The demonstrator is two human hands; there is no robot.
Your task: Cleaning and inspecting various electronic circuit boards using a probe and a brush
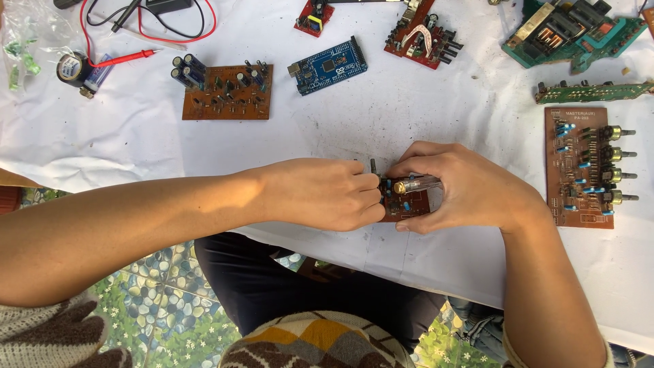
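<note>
We see the left hand (327,194) and the right hand (463,187) meeting over a small brown circuit board (407,204) at the near edge of the white table cover (409,116), a little right of centre in the view. The left hand is curled tight, its fingertips pinched at the board's nine o'clock edge; what exactly they pinch we cannot tell. The right hand wraps the board from three o'clock, thumb below and fingers above, closed around it. A clear-handled tool with a brass-coloured end (415,183) lies across the top of the board, under the right hand's fingers.

From the hands, a long brown board with knobs (579,177) lies at three o'clock, just beside the right wrist. A blue microcontroller board (328,66) sits at twelve o'clock, well apart. A brown board with blue capacitors (227,90) lies at ten o'clock, with a red probe (126,58) beyond it. A red board (422,34) and a green board (572,31) sit toward one and two o'clock.
</note>
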